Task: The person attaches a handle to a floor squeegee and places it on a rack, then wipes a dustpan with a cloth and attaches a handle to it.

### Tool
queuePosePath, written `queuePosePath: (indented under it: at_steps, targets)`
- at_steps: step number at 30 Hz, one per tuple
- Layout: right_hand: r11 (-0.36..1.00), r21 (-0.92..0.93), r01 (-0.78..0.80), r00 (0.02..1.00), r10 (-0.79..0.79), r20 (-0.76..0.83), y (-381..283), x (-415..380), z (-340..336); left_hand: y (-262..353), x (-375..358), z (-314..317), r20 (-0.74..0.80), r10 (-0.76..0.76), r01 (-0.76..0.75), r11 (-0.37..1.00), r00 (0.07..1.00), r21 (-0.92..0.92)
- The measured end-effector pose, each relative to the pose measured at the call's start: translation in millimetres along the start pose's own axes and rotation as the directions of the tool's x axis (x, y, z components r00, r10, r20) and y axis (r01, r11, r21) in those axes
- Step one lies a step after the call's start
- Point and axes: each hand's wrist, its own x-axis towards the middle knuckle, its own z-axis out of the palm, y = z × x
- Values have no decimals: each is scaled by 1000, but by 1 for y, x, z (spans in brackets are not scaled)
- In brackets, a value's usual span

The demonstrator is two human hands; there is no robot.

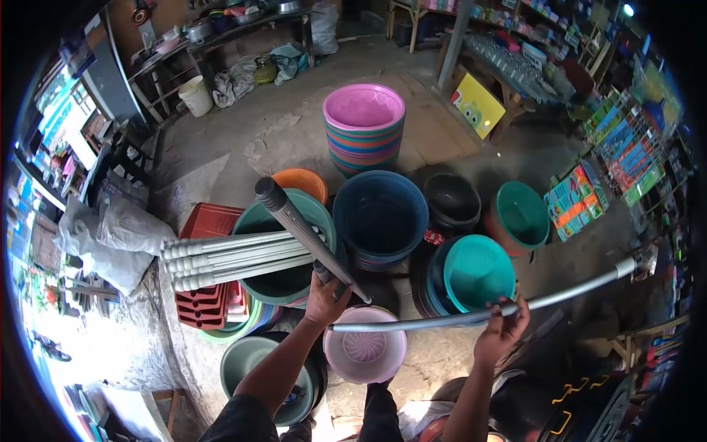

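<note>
The right hand (504, 325) holds grey pole (420, 324) rising rightward.

A tall stack of basins (364, 140), pink on top, stands on the floor (291, 125) at upper centre. In the upper left, a whitish bucket (196, 96) sits near crumpled sacks (237, 81). A yellow board (477, 105) stands tilted at upper right; pale bags (121, 239) slump at left.

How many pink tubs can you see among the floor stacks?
2. A bright pink tub tops the tall stack beyond the dark blue tub; a pale pink tub shows between the left hand and right hand. More may be nested out of sight.
</note>
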Motion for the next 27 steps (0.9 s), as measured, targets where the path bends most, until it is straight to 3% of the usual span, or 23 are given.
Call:
queuePosePath:
  at_steps: [6,8,10,11,12,14,16,18,20,22,24,25,27]
  targets:
    - [997,-67,-23,983,35,178,-34,3,30,23,-21,-70,-56,-43,42,999,997,-27]
    - [993,-76,-92,995,95,43,-29,16,18,28,-32,-96,-54,-78,75,996,996,-56]
    - [991,-75,-108,993,111,37,-33,23,2,36,-43,-122,-102,-132,120,986,986,-115]
    - [978,25,-206,977,207,-43,-30,25,-5,36,-50,-134,-120,-139,125,986,983,-112]
    - [947,133,-292,945,307,-113,-25,28,-12,34,-56,-144,-175,-63,57,998,983,-40]
    - [938,152,-310,937,329,-119,-5,23,-23,26,-71,-158,-238,16,-6,999,971,40]
    - [778,44,-626,779,622,81,9,13,-31,17,-88,-163,-346,28,-43,998,938,-36]
    - [671,140,-728,679,680,277,50,-7,-29,17,-100,-177,-314,-13,4,1000,949,-28]
    - [536,263,-802,571,817,78,53,-42,20,12,-113,-185,-300,-64,75,997,952,24]
    - [385,293,-875,447,875,184,76,-76,45,15,-120,-192,-342,-88,104,994,936,29]
    - [281,319,-905,323,943,85,38,-107,90,18,-126,-200,-361,-137,139,990,922,-22]
    - [277,310,-909,320,942,96,43,-119,100,17,-130,-206,-380,-107,119,993,919,7]
    - [101,398,-912,217,942,257,58,-143,113,11,-139,-216,-424,-66,95,994,903,47]
